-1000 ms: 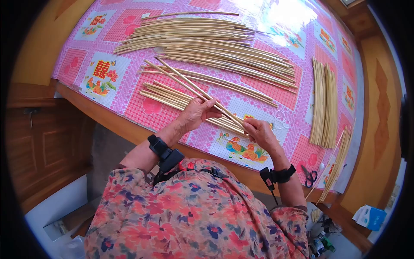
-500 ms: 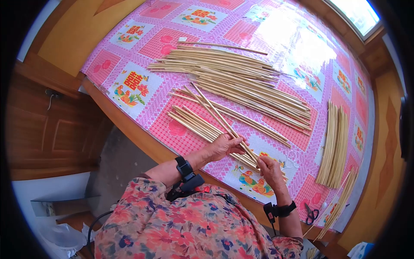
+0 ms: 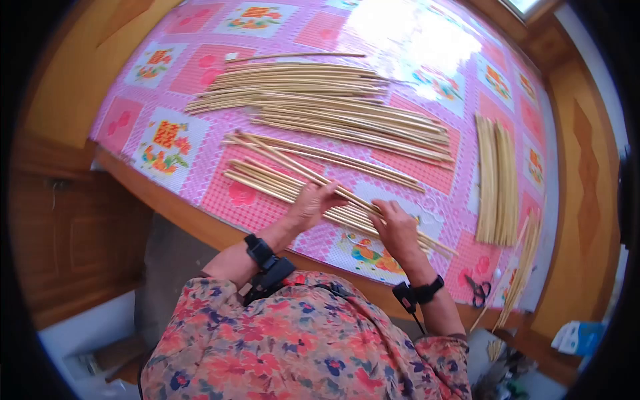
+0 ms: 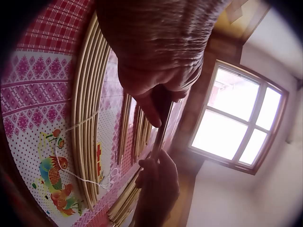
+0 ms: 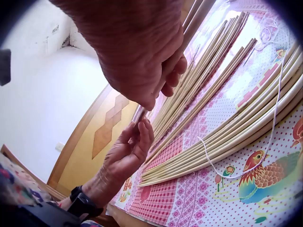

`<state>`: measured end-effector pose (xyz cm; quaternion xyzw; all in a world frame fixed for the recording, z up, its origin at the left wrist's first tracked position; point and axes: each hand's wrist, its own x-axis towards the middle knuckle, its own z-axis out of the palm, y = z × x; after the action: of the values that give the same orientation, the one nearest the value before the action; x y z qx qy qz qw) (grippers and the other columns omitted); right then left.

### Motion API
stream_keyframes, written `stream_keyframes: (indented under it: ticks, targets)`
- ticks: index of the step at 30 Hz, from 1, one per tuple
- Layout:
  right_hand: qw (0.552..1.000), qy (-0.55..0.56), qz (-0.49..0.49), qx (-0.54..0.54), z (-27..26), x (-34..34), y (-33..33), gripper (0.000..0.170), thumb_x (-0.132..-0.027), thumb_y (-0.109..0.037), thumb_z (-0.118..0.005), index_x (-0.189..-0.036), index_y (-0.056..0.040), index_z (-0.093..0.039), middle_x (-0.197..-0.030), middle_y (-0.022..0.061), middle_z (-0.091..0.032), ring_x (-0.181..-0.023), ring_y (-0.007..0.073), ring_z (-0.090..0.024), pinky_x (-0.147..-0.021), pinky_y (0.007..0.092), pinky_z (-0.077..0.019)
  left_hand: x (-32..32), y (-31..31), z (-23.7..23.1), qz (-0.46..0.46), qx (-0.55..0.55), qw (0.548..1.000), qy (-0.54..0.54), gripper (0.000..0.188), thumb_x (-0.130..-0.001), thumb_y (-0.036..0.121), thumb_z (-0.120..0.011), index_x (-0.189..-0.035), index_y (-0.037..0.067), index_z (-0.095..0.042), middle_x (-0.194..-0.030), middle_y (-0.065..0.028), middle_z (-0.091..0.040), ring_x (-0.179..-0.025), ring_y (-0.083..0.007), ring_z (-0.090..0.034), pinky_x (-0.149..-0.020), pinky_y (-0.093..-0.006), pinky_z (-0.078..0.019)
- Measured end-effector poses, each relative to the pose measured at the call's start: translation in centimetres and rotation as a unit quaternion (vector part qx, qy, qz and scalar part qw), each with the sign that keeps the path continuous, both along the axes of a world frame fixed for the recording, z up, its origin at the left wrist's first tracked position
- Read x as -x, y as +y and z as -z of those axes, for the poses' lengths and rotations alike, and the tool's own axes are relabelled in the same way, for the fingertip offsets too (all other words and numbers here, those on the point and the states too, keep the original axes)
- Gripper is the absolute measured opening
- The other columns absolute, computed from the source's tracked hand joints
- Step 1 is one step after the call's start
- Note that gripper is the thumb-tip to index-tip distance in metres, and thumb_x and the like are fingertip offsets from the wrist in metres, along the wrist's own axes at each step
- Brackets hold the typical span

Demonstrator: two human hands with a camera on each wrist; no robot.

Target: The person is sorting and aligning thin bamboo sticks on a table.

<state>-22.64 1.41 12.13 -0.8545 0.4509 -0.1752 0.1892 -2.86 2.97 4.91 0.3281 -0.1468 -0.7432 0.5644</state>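
Note:
A couple of thin straw-coloured sticks [image 3: 283,160] slant across in front of me. My left hand [image 3: 312,205] grips them partway along, its thumb laid against them. Farther right, my right hand [image 3: 398,230] holds the same sticks near their lower end with curled fingers. Under both hands lies a row of similar sticks [image 3: 257,179] on the flowered tablecloth. A white string [image 5: 274,127] passes across that row, with its loose loops [image 4: 112,177] beside it. Just beyond the hands, a few more sticks [image 3: 360,169] lie side by side.
Toward the back lies a wide pile of sticks [image 3: 333,113]. On the right stand out a thick bundle [image 3: 495,187] and a thinner bundle [image 3: 520,273], with dark-handled scissors [image 3: 479,291] near the table's front edge [image 3: 167,203].
The view first swung, then largely swung back. The held sticks now lie closer together and slant less steeply, and my right hand has turned with its back more toward the camera.

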Motion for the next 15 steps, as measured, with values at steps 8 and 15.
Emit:
stream_keyframes:
  ticks: [8,15]
  targets:
    - [0.986,0.04,-0.064,0.147,2.4,-0.4,-1.4,0.015,-0.072,-0.01,-0.051,-0.087,-0.0071,-0.05,-0.069,0.0056,-0.049,-0.064,0.0204,-0.052,-0.057,0.0325,-0.042,-1.3,0.0,0.5,-0.044,-0.023,0.999,-0.008,0.012,-0.085,0.013,-0.053,-0.09,0.003,-0.058,-0.087,-0.01,-0.062,-0.082,-0.0183,-0.061,-0.075,-0.0299,-0.0537]
    - [0.986,0.016,-0.099,0.137,3.2,-0.1,-1.7,0.02,-0.073,-0.007,-0.049,-0.092,-0.0041,-0.051,-0.07,0.0067,-0.049,-0.067,0.0218,-0.054,-0.058,0.0331,-0.044,-1.3,0.2,0.3,-0.028,-0.014,1.0,0.001,0.015,-0.085,0.014,-0.052,-0.095,0.002,-0.056,-0.092,-0.0116,-0.06,-0.086,-0.019,-0.06,-0.075,-0.0295,-0.0538]
